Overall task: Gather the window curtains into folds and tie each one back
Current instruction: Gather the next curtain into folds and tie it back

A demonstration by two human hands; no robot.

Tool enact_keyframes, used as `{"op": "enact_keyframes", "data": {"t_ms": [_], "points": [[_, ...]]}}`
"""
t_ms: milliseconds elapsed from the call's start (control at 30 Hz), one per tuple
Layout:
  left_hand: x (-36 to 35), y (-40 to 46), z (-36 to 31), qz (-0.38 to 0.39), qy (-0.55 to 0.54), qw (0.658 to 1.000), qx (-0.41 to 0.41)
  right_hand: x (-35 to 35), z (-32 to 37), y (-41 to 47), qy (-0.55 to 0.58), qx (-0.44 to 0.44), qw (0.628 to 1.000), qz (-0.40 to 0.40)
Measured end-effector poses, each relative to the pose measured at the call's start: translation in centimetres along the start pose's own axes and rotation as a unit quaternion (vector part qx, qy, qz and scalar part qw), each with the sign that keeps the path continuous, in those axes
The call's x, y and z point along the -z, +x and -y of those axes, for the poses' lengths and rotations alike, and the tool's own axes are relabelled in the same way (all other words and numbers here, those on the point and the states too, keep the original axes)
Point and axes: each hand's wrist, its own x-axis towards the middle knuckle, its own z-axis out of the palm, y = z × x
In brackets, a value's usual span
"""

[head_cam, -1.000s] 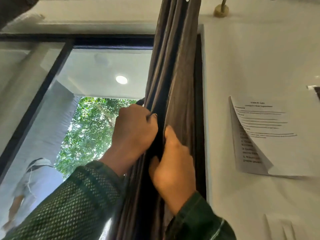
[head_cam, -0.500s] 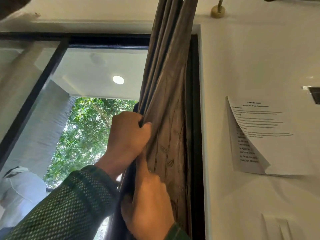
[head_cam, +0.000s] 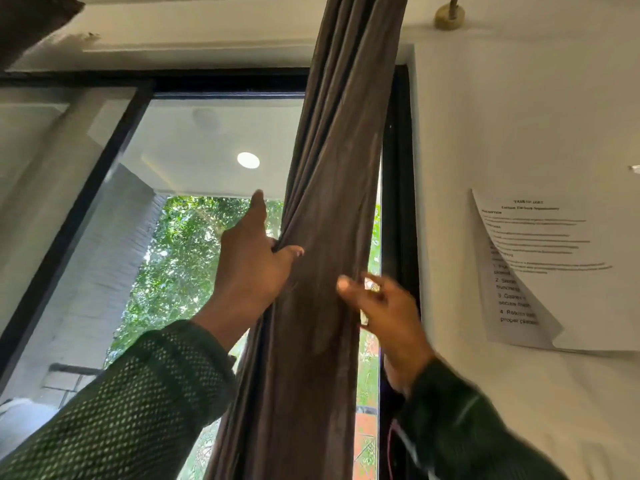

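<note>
Curtain is hanging bunched by the window frame's right side; left hand is pinching its folds to keep them gathered, while right hand, fingers loosely apart, is hovering beside, holding nothing.

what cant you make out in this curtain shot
- Left hand fingers: head view, behind the gathered curtain.
- Right hand: motion-blurred, contact with curtain unclear.
- Paper on wall: print too small and blurred, corner curled over.
- Curtain top and bottom: cut off by frame edges; no tieback visible.
</note>
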Motion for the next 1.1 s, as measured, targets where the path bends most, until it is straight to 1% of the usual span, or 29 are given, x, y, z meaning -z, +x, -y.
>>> {"op": "enact_keyframes", "data": {"t_ms": [33, 67, 100, 133, 167, 233, 300, 333, 400, 467, 567, 600, 700, 767, 833, 900, 1000, 1100], "points": [[0.1, 0.2, -0.4, 0.023, -0.043, 0.998, 0.027, 0.1, 1.1, 1.6, 0.021, -0.017, 1.000, -0.012], [0.2, 0.3, -0.7, 0.056, -0.106, 0.992, 0.048, 0.1, 2.4, 2.8, 0.057, -0.051, 0.997, 0.005], [0.4, 0.3, -1.1, 0.091, -0.166, 0.980, 0.068, 0.0, 3.3, 3.7, 0.106, -0.085, 0.990, 0.040], [0.6, 0.4, -1.4, 0.126, -0.208, 0.966, 0.089, 0.0, 3.8, 4.4, 0.160, -0.120, 0.977, 0.073], [0.9, 0.5, -1.6, 0.158, -0.239, 0.952, 0.111, 0.1, 4.1, 4.9, 0.206, -0.137, 0.964, 0.100], [1.5, 0.8, -2.2, 0.204, -0.272, 0.929, 0.145, 0.8, 4.1, 5.8, 0.263, -0.127, 0.943, 0.162], [2.0, 1.1, -2.3, 0.232, -0.288, 0.914, 0.168, 1.2, 3.5, 6.7, 0.290, -0.092, 0.929, 0.210], [2.2, 1.3, -2.4, 0.240, -0.296, 0.908, 0.175, 1.2, 3.2, 7.1, 0.297, -0.079, 0.924, 0.229], [2.5, 1.5, -2.5, 0.244, -0.294, 0.906, 0.185, 1.0, 2.6, 7.7, 0.313, -0.080, 0.912, 0.251], [2.4, 1.6, -2.6, 0.242, -0.267, 0.914, 0.186, 0.7, 2.2, 8.1, 0.313, -0.099, 0.909, 0.255], [1.9, 1.9, -3.1, 0.235, -0.232, 0.921, 0.204, 0.6, 2.2, 8.6, 0.267, -0.124, 0.930, 0.222], [1.6, 2.2, -3.3, 0.232, -0.231, 0.921, 0.211, 0.7, 2.1, 8.9, 0.263, -0.129, 0.931, 0.217], [0.0, 3.7, -4.6, 0.208, -0.222, 0.925, 0.230, 0.8, 1.8, 9.4, 0.257, -0.138, 0.931, 0.220], [-1.0, 4.5, -5.3, 0.192, -0.195, 0.935, 0.226, 1.2, 1.6, 9.5, 0.246, -0.143, 0.933, 0.220], [-1.9, 5.0, -5.7, 0.192, -0.175, 0.940, 0.222, 2.0, 1.5, 9.6, 0.254, -0.140, 0.931, 0.222], [-2.7, 5.2, -5.9, 0.212, -0.189, 0.931, 0.228, 2.9, 1.6, 10.0, 0.285, -0.112, 0.926, 0.221], [-3.0, 4.9, -5.7, 0.237, -0.255, 0.906, 0.242, 4.1, 2.2, 11.4, 0.336, -0.055, 0.918, 0.203], [-3.4, 4.5, -5.4, 0.245, -0.294, 0.896, 0.224, 4.7, 3.2, 12.6, 0.343, -0.022, 0.925, 0.165]]}}
